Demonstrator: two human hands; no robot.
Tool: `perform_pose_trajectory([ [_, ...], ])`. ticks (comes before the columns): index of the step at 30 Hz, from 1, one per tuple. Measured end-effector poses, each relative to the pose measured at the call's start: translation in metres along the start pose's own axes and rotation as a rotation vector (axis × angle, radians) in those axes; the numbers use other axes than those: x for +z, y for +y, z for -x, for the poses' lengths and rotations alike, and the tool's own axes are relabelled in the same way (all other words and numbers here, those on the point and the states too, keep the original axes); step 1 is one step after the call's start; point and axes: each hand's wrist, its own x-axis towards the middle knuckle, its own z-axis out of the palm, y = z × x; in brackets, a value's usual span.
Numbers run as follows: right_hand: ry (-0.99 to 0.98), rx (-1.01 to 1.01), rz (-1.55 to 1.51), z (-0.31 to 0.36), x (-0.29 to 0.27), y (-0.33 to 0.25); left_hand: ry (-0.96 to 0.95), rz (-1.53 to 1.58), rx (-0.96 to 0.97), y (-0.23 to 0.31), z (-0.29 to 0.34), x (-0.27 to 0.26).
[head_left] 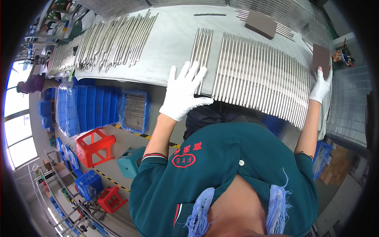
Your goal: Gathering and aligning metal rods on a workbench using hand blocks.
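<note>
My left hand [183, 91], in a white glove, lies with fingers spread over a small group of thin metal rods [202, 43] on the table. Its thumb points right, toward the near ends of a wide row of metal rods [260, 75] laid side by side. At the right end of that row, my gloved right hand [321, 87] grips the near end of a flat brown block [320, 57]. Part of its grip is hidden.
More rods [114, 39] lie at the table's left. A second brown block [261, 24] rests on rods at the back, near a dark drill bit [210, 14]. Blue crates [94, 106], a red stool [94, 147] and a teal stool [131, 162] stand left. Another person [33, 83] is far left.
</note>
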Motion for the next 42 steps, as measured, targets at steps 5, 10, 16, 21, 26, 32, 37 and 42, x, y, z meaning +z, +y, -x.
perform_pose_trajectory([
  [5, 0.002, 0.003, 0.102, 0.001, 0.002, -0.007, -0.011, -0.015, 0.001, 0.003, -0.001, 0.001],
  [10, -0.011, -0.01, 0.023, -0.001, -0.001, 0.005, -0.018, 0.03, 0.125, 0.017, -0.008, 0.005],
  [16, -0.015, -0.001, 0.007, -0.001, -0.002, 0.002, -0.032, 0.038, 0.137, 0.023, -0.009, 0.006],
  [21, -0.016, 0.006, 0.013, 0.0, -0.001, 0.001, -0.004, 0.041, 0.062, 0.009, -0.002, 0.003],
  [26, -0.004, 0.005, 0.011, 0.0, -0.001, 0.003, 0.01, 0.035, -0.007, -0.005, 0.007, 0.002],
  [32, -0.017, 0.009, 0.033, 0.0, 0.0, 0.0, -0.002, 0.034, -0.012, -0.004, 0.007, 0.0],
  [37, -0.014, -0.012, 0.043, -0.001, -0.001, 0.004, -0.026, 0.098, 0.082, 0.011, 0.003, 0.004],
  [42, -0.027, 0.0, 0.025, -0.002, -0.002, 0.003, -0.019, 0.107, 0.107, 0.022, 0.001, 0.006],
])
